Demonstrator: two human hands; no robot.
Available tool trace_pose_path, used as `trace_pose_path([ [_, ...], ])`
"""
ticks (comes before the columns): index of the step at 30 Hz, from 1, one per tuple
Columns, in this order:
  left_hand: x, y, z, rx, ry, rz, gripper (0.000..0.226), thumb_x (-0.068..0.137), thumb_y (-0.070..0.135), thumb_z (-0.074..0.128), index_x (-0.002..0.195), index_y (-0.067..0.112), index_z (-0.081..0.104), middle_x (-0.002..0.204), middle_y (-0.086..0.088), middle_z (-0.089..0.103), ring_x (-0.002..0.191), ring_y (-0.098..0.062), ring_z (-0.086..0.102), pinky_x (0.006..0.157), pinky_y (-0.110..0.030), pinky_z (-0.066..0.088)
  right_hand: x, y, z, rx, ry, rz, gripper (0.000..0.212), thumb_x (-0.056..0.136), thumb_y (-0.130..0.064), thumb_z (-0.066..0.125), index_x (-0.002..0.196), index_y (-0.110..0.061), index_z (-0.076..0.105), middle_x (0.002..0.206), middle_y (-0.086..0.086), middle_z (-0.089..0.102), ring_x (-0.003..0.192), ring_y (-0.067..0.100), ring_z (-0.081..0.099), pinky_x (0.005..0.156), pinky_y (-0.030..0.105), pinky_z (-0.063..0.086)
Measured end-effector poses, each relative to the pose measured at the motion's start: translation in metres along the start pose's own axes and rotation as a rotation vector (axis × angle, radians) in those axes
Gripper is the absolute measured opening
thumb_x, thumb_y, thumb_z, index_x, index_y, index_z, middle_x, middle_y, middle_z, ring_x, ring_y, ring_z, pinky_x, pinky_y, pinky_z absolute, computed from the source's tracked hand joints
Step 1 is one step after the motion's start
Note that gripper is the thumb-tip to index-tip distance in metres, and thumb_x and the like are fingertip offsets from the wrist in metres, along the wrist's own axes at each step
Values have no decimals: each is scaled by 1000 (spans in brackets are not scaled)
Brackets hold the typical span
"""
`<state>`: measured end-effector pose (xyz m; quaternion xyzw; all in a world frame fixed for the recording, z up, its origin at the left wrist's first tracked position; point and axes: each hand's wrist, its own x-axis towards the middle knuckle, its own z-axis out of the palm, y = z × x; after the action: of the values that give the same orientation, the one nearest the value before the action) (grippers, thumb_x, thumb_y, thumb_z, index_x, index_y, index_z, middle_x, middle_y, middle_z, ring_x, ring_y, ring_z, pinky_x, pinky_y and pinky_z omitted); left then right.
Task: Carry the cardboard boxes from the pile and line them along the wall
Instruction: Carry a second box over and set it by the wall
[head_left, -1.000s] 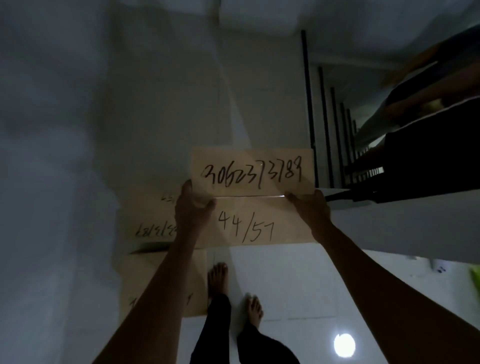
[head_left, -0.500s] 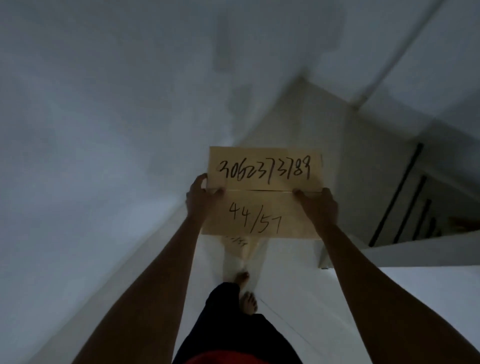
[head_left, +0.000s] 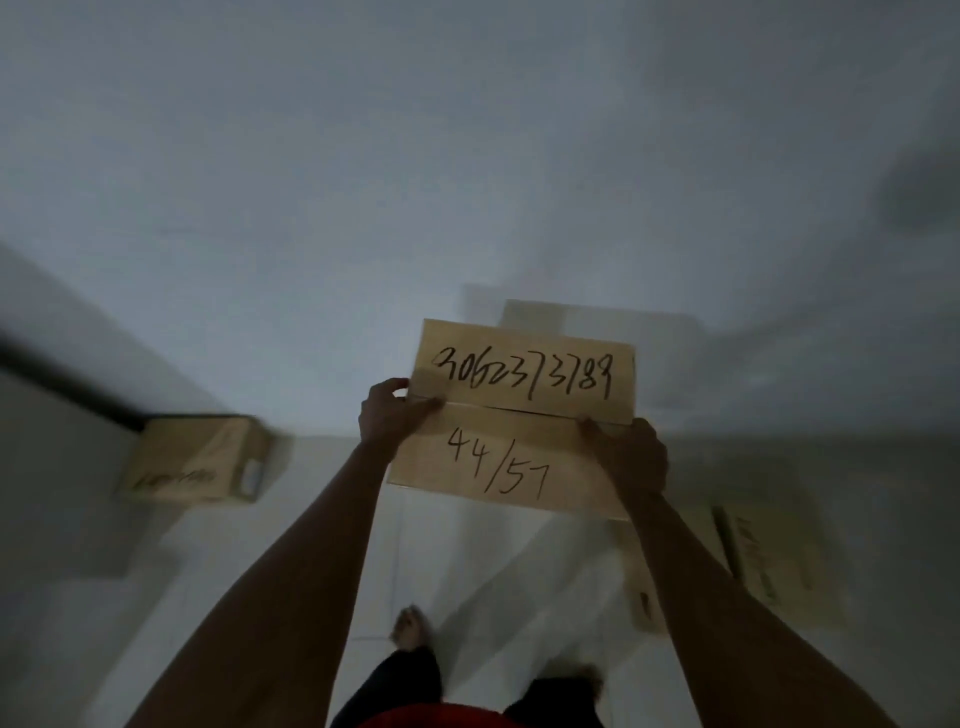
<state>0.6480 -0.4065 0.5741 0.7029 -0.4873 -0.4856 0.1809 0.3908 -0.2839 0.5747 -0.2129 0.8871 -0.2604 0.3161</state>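
Observation:
I carry a cardboard box marked "3062373789" and "44/57" in front of me, at about waist height above the floor. My left hand grips its left side and my right hand grips its right side, thumbs on the top flaps. A second cardboard box stands on the floor at the left, close to the wall's foot. A third cardboard box lies on the floor at the right, partly hidden by my right forearm.
A pale wall fills the upper half of the view. The white tiled floor runs under my bare feet. A dark strip crosses the left edge above the left box. The light is dim and the picture is blurred.
I have turned with the box away from the stairs and railing; the wall now faces me, and boxes on the floor have come into view at left and right. My grip is unchanged.

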Motion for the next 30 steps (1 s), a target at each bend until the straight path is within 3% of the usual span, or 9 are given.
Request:
trace_pose_path([
  [6, 51, -106, -183, -173, 264, -143, 73, 47, 50, 76, 115, 26, 67, 110, -2, 74, 92, -22, 72, 85, -44, 60, -68, -117, 171, -110, -230, -159, 75, 82, -62, 71, 127, -4, 59, 123, 18, 67, 112, 38, 66, 89, 43, 53],
  [13, 70, -186, -319, -237, 496, -295, 64, 76, 32, 71, 136, 18, 53, 135, -11, 61, 116, -31, 62, 98, -48, 53, -142, -195, 327, -217, -391, -240, 68, 83, -55, 74, 127, -5, 59, 124, 18, 67, 114, 38, 65, 89, 42, 52],
  [20, 139, -272, -415, -218, 522, -402, 55, 84, 29, 66, 137, 20, 52, 126, -13, 66, 111, -32, 64, 96, -47, 54, -179, -239, 471, -326, -482, -250, 70, 85, -56, 71, 128, -2, 58, 122, 18, 67, 108, 37, 67, 87, 43, 55],
  [25, 201, -320, -459, -187, 460, -429, 60, 80, 25, 74, 133, 14, 47, 126, -15, 61, 111, -35, 63, 93, -49, 55, -195, -245, 561, -346, -479, -215, 72, 82, -65, 68, 121, -5, 62, 112, 15, 71, 86, 26, 62, 72, 33, 47],
  [30, 270, -386, -485, -115, 367, -399, 68, 77, 22, 79, 134, 10, 44, 131, -16, 58, 113, -33, 61, 91, -47, 56, -195, -241, 650, -359, -447, -157, 70, 84, -61, 69, 126, -6, 61, 118, 16, 69, 96, 32, 66, 73, 33, 45],
])
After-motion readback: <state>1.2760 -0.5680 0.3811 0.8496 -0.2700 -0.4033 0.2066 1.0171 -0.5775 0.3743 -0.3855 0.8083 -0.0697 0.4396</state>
